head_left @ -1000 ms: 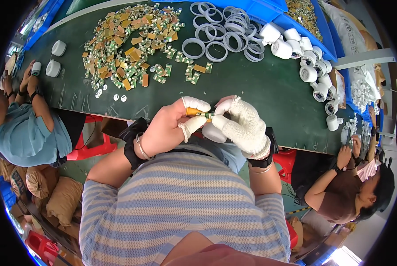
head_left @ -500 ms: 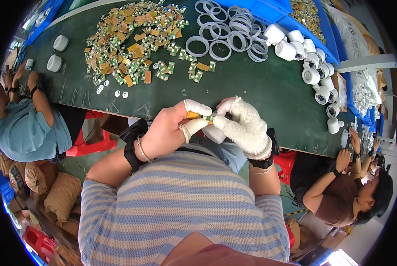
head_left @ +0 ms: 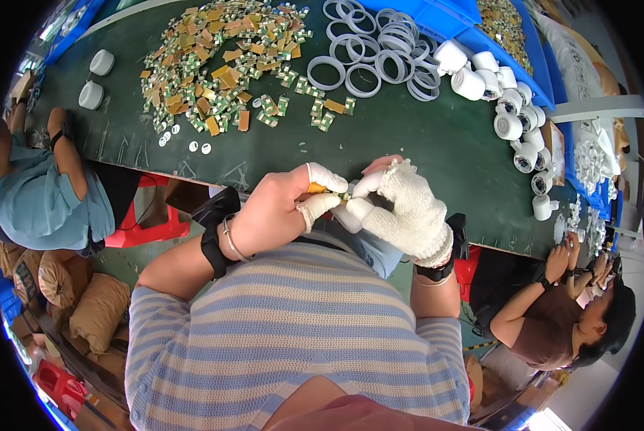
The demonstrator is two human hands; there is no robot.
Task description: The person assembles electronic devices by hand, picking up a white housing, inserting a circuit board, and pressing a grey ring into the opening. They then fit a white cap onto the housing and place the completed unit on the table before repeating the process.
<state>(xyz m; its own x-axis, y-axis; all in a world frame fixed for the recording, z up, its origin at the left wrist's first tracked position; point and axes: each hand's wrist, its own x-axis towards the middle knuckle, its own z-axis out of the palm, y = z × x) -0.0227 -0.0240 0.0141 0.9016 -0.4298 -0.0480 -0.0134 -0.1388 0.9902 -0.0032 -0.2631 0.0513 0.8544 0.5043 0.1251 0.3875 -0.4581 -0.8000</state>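
Note:
Just past the table's near edge, my left hand (head_left: pixel 268 210) pinches a small green circuit board (head_left: pixel 345 195) between thumb and forefinger. White covers sit on those fingertips, and an orange-yellow piece shows at the forefinger. A white knit glove is on my right hand (head_left: pixel 407 212), whose thumb and finger close on the board's other end. Below the fingers lies a white rounded thing (head_left: pixel 347 220), mostly hidden, its kind unclear. Beyond my hands spreads a heap of small green and tan circuit boards (head_left: pixel 214 65), with a few apart from it (head_left: pixel 325 113).
Translucent rings (head_left: pixel 365 79) lie at the far middle. White round housings (head_left: pixel 509 126) line the right side beside blue bins (head_left: pixel 534 65). Two white caps (head_left: pixel 90 95) and several small white discs (head_left: pixel 206 149) are leftward. One co-worker (head_left: pixel 45 190) sits left, another (head_left: pixel 552 316) right.
My right hand has shifted slightly right and its fingers have moved over the board, so less of it shows. The left hand keeps its pinch. The whole view has shifted a little.

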